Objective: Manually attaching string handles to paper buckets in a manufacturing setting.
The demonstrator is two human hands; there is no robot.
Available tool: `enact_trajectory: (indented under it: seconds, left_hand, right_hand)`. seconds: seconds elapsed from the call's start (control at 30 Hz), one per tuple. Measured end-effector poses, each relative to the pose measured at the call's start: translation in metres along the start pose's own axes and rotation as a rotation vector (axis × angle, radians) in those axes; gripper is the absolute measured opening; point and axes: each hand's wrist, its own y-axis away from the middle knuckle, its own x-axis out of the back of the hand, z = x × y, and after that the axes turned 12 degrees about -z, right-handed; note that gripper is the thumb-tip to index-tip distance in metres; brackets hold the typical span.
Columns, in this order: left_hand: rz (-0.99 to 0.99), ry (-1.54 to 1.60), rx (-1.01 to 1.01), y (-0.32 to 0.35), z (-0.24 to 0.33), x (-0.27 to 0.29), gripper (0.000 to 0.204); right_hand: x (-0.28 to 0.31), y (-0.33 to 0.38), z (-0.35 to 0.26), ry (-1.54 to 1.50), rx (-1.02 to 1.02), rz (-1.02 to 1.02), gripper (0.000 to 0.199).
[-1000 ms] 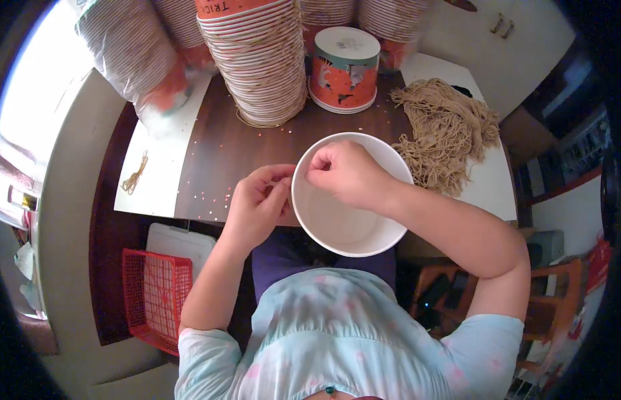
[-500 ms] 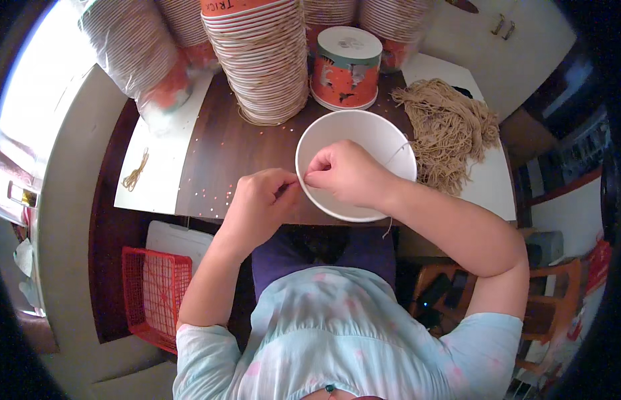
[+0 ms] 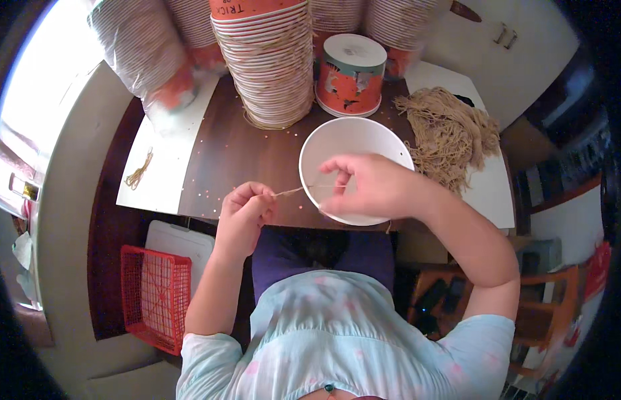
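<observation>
A white-lined paper bucket [image 3: 377, 137] lies before me with its mouth facing me. My left hand [image 3: 242, 217] is closed in a pinch on the end of a thin tan cord [image 3: 292, 192], just left of the rim. That cord runs taut across the rim and into the mouth. Over the opening is my right hand [image 3: 384, 185], thumb and fingers apart and a little blurred; the cord reaches its fingers, but no firm grip shows. A small dark hole [image 3: 401, 154] shows in the bucket's right wall. Below the near rim hangs a short cord end [image 3: 389, 227].
A tall stack of buckets [image 3: 270, 73] and an upturned orange and green bucket [image 3: 351, 83] stand behind. Bagged stacks [image 3: 134, 50] fill the back left. A heap of tan cords [image 3: 450, 127] lies right, a small cord bundle [image 3: 139, 171] left. A red basket [image 3: 157, 293] sits below.
My left hand has drawn back left and down, stretching the cord out from the rim. My right hand's fingers have spread from a pinch inside the bucket and shifted slightly right.
</observation>
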Motion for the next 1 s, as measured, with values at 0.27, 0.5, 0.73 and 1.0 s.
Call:
enact_trajectory:
  seconds: [0.27, 0.5, 0.73, 1.0]
  left_hand:
    - [-0.057, -0.277, -0.147, 0.001, 0.0, -0.008, 0.011]
    - [-0.091, -0.411, -0.268, 0.002, -0.009, -0.032, 0.03]
    - [0.043, -0.664, -0.178, 0.0, -0.011, -0.031, 0.012]
    - [-0.21, -0.445, 0.171, 0.029, 0.007, 0.0, 0.01]
  right_hand:
    - [-0.022, 0.007, -0.003, 0.417, 0.174, 0.19, 0.038]
    - [-0.017, 0.003, -0.003, 0.232, 0.154, 0.133, 0.029]
    - [-0.023, 0.005, 0.003, 0.233, 0.188, 0.183, 0.028]
    - [-0.031, 0.003, 0.008, 0.236, 0.208, 0.25, 0.028]
